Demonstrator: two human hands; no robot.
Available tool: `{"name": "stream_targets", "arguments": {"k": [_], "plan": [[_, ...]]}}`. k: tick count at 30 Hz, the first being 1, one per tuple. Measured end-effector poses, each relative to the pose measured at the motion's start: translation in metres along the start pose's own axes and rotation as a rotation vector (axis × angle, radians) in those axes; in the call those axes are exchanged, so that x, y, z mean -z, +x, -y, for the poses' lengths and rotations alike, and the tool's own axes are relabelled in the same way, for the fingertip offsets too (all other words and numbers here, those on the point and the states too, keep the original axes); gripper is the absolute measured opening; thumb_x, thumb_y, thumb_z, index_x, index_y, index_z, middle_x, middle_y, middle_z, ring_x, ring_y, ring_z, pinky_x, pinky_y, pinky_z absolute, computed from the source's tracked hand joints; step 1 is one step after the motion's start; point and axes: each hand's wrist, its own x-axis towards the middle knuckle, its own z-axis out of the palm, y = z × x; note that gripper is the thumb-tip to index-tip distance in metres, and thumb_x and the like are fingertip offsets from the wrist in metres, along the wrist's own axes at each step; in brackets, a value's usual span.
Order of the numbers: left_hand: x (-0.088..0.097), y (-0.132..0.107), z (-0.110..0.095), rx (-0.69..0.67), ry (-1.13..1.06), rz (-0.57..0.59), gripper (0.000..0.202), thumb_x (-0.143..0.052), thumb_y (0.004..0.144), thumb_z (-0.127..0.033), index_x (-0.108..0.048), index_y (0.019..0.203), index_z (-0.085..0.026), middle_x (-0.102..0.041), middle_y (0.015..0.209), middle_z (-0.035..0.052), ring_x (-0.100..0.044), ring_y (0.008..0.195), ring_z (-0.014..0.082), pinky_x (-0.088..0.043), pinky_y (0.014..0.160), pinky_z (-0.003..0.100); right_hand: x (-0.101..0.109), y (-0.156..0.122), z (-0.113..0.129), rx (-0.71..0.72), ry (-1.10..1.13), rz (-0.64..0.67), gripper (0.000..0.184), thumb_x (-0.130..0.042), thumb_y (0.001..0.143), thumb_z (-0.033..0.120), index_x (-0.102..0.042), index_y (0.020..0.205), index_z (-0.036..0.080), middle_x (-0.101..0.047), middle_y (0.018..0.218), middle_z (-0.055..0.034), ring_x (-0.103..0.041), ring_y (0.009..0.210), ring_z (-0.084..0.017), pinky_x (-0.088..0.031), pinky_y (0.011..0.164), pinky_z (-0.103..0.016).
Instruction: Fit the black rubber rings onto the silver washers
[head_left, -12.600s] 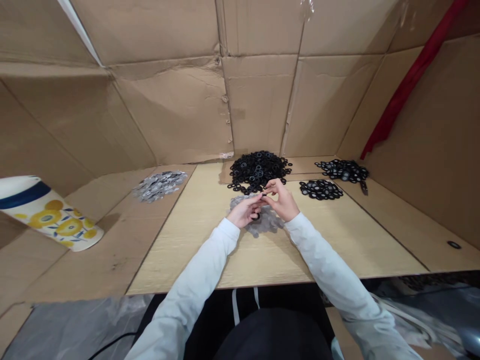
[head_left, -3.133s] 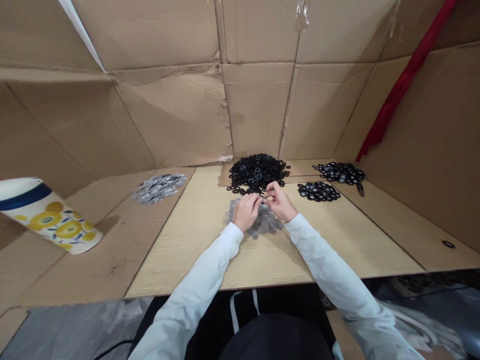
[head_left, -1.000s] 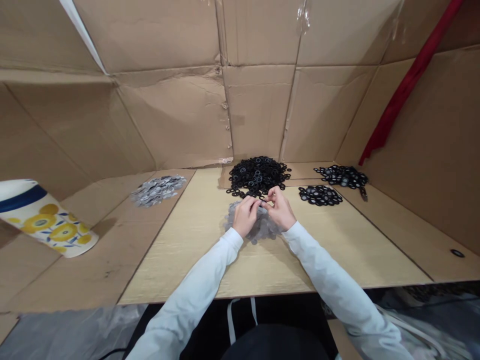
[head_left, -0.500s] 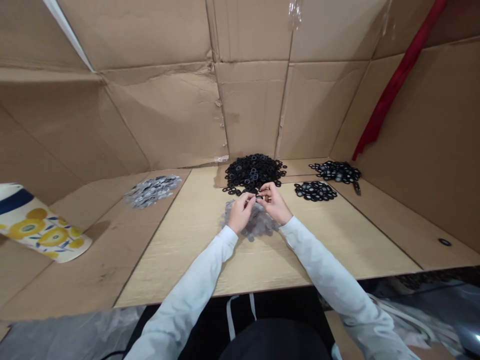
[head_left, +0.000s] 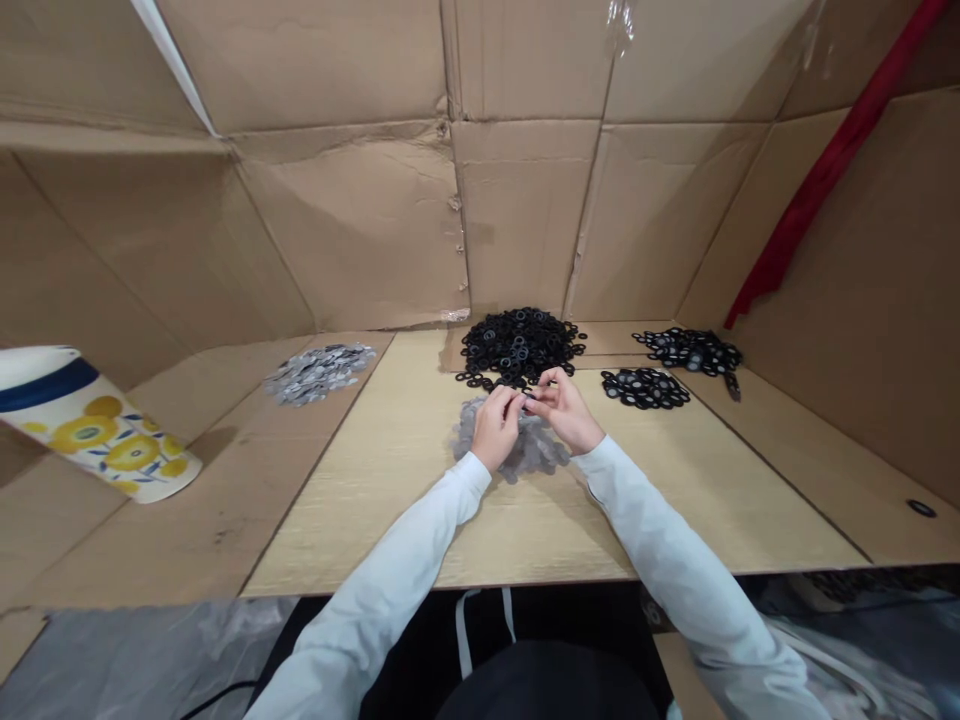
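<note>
We are pinching a black washer (head_left: 530,398) together between the fingers (head_left: 544,392) of our left hand (head_left: 495,430) and right hand (head_left: 568,412), just above the gray washer pile (head_left: 538,455).

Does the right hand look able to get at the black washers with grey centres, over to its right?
Probably yes: the right hand sits close to the washer pile, with only the wooden board between them and nothing blocking the way.
</note>
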Motion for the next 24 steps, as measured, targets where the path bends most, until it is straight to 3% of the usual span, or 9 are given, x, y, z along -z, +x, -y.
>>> {"name": "stream_targets", "arguments": {"k": [9, 17, 21, 24], "plan": [[-0.0010, -0.0033, 0.0012, -0.060, 0.104, 0.007, 0.024, -0.038, 0.090, -0.026, -0.051, 0.071, -0.018, -0.051, 0.071, 0.0020, -0.050, 0.073, 0.0130, -0.038, 0.067, 0.024, 0.0000, -0.0040, -0.0038, 0.136, -0.357, -0.155, 0.030, -0.058, 0.063, 0.028, -0.033, 0.080, 0.023, -0.049, 0.068, 0.0051, -0.037, 0.050, -0.007, -0.031, 0.051, -0.022], [0.0027, -0.0014, 0.0038, -0.052, 0.094, 0.036, 0.027, -0.037, 0.090, -0.029, -0.049, 0.069, -0.019, -0.051, 0.070, 0.0013, -0.051, 0.071, 0.0128, -0.038, 0.066, 0.024, -0.0020, -0.0021, 0.0007, 0.106, -0.168, -0.045, 0.035, -0.060, 0.059, 0.032, -0.031, 0.077, 0.023, -0.047, 0.063, 0.0071, -0.037, 0.050, -0.007, -0.029, 0.050, -0.021], [0.0030, -0.0040, 0.0045, -0.070, 0.088, 0.034, 0.027, -0.036, 0.090, -0.029, -0.049, 0.069, -0.019, -0.051, 0.070, 0.0020, -0.051, 0.073, 0.0134, -0.039, 0.068, 0.024, -0.0005, -0.0013, -0.0032, 0.142, -0.308, -0.138, 0.030, -0.058, 0.062, 0.028, -0.034, 0.079, 0.022, -0.051, 0.068, 0.0053, -0.034, 0.048, -0.006, -0.029, 0.050, -0.021], [0.0023, -0.0048, 0.0053, -0.088, 0.082, 0.054, 0.023, -0.038, 0.089, -0.029, -0.053, 0.075, -0.019, -0.053, 0.073, 0.0024, -0.051, 0.075, 0.0137, -0.039, 0.070, 0.025, 0.0005, -0.0009, -0.0043, 0.164, -0.370, -0.165, 0.027, -0.058, 0.064, 0.027, -0.037, 0.080, 0.022, -0.053, 0.072, 0.0030, -0.040, 0.052, -0.008, -0.033, 0.053, -0.023]]}}
